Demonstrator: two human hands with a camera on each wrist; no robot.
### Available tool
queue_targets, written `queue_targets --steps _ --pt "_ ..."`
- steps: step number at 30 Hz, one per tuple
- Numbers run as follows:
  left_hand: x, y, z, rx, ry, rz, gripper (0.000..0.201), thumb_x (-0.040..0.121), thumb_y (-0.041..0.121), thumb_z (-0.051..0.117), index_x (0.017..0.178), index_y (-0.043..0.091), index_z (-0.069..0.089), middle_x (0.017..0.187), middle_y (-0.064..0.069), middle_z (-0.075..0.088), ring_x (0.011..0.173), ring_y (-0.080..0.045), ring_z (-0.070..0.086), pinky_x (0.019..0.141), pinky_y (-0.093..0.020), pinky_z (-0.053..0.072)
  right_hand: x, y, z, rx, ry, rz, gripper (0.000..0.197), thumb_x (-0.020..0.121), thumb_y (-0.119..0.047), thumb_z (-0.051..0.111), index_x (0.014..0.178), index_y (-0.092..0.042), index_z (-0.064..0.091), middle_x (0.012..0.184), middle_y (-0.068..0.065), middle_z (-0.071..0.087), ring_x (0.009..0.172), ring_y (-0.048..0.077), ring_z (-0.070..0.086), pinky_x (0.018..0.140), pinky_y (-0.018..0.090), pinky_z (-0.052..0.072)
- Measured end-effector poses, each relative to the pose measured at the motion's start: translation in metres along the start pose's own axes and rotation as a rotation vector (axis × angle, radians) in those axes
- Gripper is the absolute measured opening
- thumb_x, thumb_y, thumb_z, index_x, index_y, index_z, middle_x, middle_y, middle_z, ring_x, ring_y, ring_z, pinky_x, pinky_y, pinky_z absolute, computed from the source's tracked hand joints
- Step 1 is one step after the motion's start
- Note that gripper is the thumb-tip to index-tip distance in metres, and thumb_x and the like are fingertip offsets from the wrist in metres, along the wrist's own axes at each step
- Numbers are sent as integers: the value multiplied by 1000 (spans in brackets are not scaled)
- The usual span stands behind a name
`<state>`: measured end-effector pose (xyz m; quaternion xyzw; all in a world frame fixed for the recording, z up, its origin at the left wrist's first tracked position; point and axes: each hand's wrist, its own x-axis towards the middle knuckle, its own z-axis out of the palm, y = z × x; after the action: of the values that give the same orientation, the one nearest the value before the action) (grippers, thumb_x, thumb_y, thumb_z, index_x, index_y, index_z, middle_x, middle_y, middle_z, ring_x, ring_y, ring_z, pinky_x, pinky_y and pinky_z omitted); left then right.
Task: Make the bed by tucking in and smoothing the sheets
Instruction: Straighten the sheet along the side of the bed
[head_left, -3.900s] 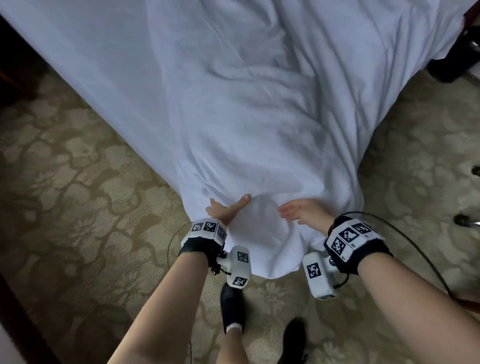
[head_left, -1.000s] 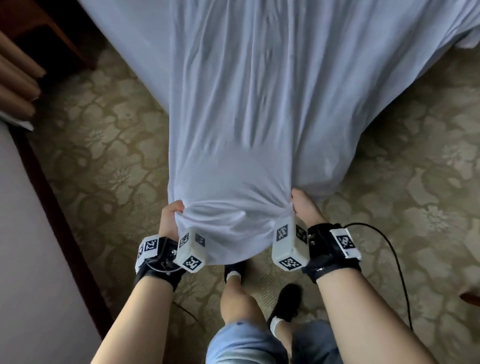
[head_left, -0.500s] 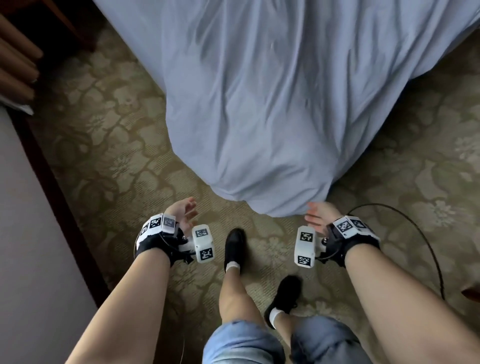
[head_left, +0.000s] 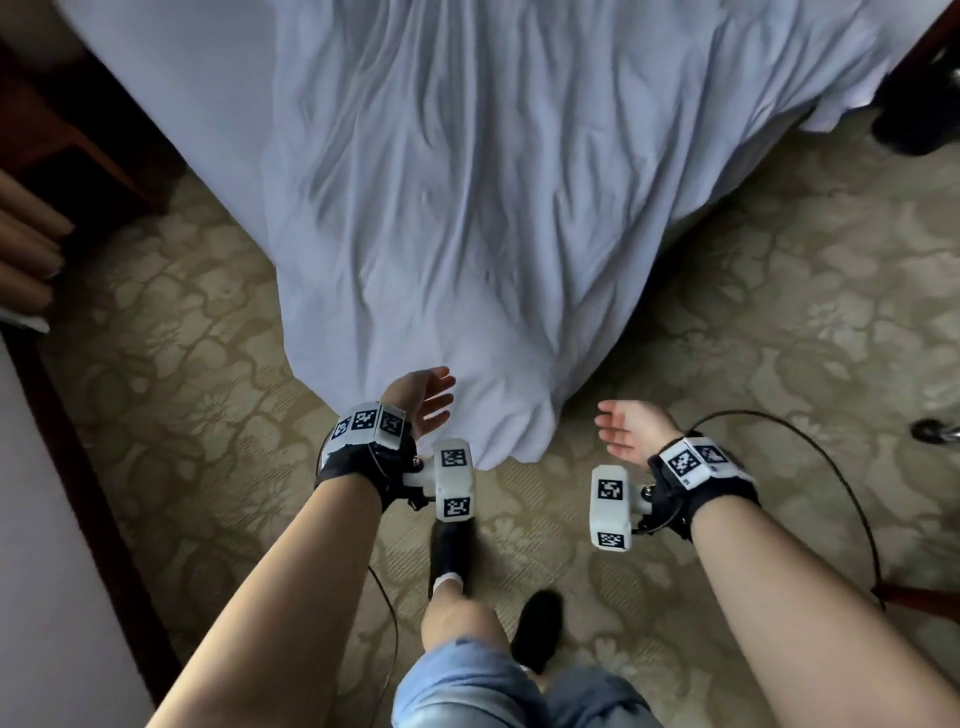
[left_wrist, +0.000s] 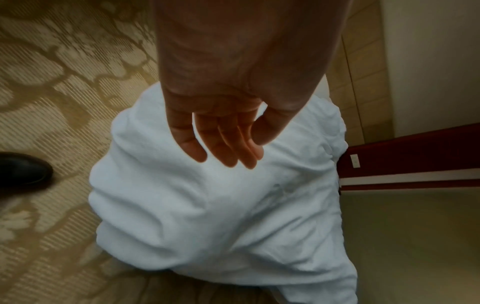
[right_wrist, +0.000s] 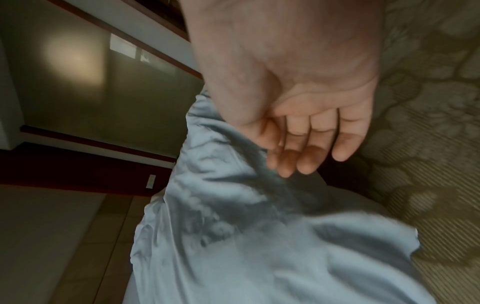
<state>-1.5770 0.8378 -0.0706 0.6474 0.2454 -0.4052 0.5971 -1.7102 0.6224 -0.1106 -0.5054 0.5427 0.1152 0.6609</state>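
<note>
A wrinkled white sheet (head_left: 467, 218) drapes over the bed corner and hangs down to the carpet, its lowest point near my feet. In the head view my left hand (head_left: 423, 402) hovers by the sheet's lower left edge, fingers straight, holding nothing. My right hand (head_left: 626, 428) floats just right of the hanging tip, palm turned in, fingers relaxed and empty. The left wrist view shows my left hand (left_wrist: 226, 148) spread in front of the bunched sheet (left_wrist: 207, 205). In the right wrist view my right hand (right_wrist: 309, 152) hangs loose beside the sheet (right_wrist: 246, 236).
Patterned beige carpet (head_left: 182, 415) surrounds the bed. A dark wooden baseboard and wall (head_left: 67, 493) run along the left. Dark furniture (head_left: 67, 130) stands at upper left. My black shoes (head_left: 449, 551) are below the sheet tip. A cable (head_left: 831, 467) loops from my right wrist.
A second ago both hands gripped the sheet's hem and held it up. They have let go; the sheet has dropped back over the corner, and both hands now hover open beside it.
</note>
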Motion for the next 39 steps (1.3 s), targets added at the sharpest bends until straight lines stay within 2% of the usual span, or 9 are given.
queue_targets --steps 5,8,12,17,20,24,31,34,39 --pt "-9 6 54 19 -58 -1 22 98 17 43 84 20 60 89 5 61 88 -14 55 85 -30 40 0 -27 -43 -14 27 -22 29 96 -11 32 76 -20 51 73 -2 52 63 12 47 60 25 34" --pt "-5 13 84 25 -61 -4 21 97 17 44 83 19 59 86 6 61 82 -12 54 76 -27 44 7 -48 -61 -21 6 -58 28 97 -12 33 76 -20 51 73 -2 52 64 11 46 61 25 34" --pt "16 29 126 -12 -42 -9 21 96 15 45 81 18 59 84 5 60 77 -10 52 76 -27 43 23 -87 -87 -34 -10 -98 28 97 -12 34 77 -20 52 74 -1 53 64 12 47 60 24 35" --pt "57 59 188 -134 -57 -12 27 98 15 39 77 17 56 76 5 60 71 -11 49 63 -25 40 61 -147 -124 -106 16 -134 26 96 -13 36 77 -20 52 73 -1 53 63 12 47 59 24 35" --pt "82 81 230 -174 -52 -25 29 97 13 37 74 16 55 62 5 64 66 -12 48 62 -26 38 84 -184 -148 -166 16 -111 26 96 -14 36 77 -21 52 72 -2 53 61 11 47 59 24 35" --pt "105 113 280 -205 -38 -45 29 98 14 37 75 16 55 78 3 57 67 -12 49 61 -26 38 108 -231 -181 -220 27 -83 24 96 -14 39 76 -20 52 72 -1 53 60 12 47 58 23 34" --pt "124 154 350 -209 -78 -73 30 98 13 36 75 15 55 68 3 60 66 -12 48 63 -26 38 139 -291 -231 -175 94 -64 23 94 -13 41 75 -20 52 71 -2 53 59 12 47 58 23 34" --pt "130 170 379 -204 -106 -74 28 96 12 37 75 16 55 74 3 57 66 -12 47 63 -25 38 151 -315 -249 -132 114 -65 25 95 -12 40 75 -20 52 71 -2 53 60 12 47 58 24 34" --pt "139 191 434 -188 -131 -89 30 98 14 36 75 16 55 50 7 63 65 -11 47 63 -25 38 173 -351 -284 -100 119 -79 24 95 -12 40 76 -20 53 71 -2 53 60 11 47 59 25 35"
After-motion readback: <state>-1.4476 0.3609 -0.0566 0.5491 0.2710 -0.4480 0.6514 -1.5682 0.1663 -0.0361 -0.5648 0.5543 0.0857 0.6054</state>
